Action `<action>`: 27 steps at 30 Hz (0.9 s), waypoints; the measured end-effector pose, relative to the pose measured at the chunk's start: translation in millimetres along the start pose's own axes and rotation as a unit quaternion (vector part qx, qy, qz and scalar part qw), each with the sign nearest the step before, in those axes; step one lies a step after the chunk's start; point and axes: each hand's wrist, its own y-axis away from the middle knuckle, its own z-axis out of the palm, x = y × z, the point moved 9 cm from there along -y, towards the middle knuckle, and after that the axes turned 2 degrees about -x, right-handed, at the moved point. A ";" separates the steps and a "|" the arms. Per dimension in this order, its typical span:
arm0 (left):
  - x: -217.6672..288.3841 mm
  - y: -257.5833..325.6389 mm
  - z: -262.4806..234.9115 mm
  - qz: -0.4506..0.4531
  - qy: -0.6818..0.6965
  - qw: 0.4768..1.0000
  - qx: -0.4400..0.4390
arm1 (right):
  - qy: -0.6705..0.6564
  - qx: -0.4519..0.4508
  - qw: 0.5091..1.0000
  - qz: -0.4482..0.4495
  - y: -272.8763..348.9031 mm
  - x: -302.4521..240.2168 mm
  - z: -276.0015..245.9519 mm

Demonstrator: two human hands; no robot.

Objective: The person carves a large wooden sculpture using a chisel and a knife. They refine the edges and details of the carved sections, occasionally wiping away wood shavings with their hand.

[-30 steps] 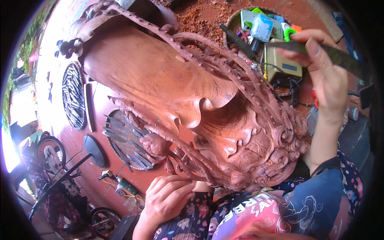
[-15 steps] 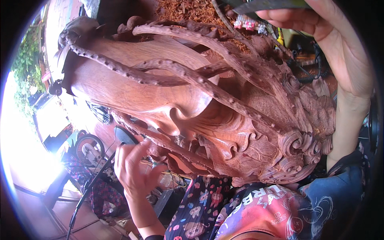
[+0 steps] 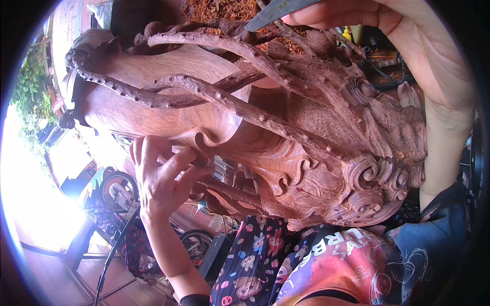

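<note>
A large reddish-brown wood carving (image 3: 265,127) with knobbed tendrils and curled scrolls fills the middle of the head view, close in front of me. My left hand (image 3: 161,176) reaches up from below and its fingers touch the smooth lower rim of the carving. My right hand (image 3: 408,46) is at the top right, closed on a flat dark metal chisel (image 3: 278,10) whose blade points left, just above the carved tendrils. My right forearm runs down the carving's right side.
Wood shavings (image 3: 224,7) lie behind the carving at the top. Tools and cables (image 3: 380,61) sit at the upper right. A wheel (image 3: 120,189) and a dark metal stand (image 3: 120,239) are below left. Bright daylight washes out the left edge.
The carving now looms closer and larger. My left hand rose from below to touch its lower rim. My right hand with the chisel moved up to the top of the view.
</note>
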 end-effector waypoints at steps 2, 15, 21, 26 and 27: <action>4.5 -2.6 -0.1 0.030 0.005 0.999 0.014 | 0.002 -0.002 1.000 0.001 2.6 0.5 0.5; -4.9 15.3 2.7 0.025 0.203 0.968 0.147 | 0.043 0.051 0.996 0.055 -4.8 35.3 -16.4; -6.2 51.5 -12.3 -0.010 0.296 0.930 0.217 | -0.079 0.119 0.982 0.125 -2.4 76.4 -27.6; -3.0 136.2 -38.8 -0.138 0.282 0.889 0.334 | -0.021 0.125 0.991 0.030 -12.7 2.3 6.9; -7.3 160.1 -40.1 -0.116 0.368 0.827 0.410 | -0.014 0.118 0.993 -0.009 -12.0 -26.1 18.1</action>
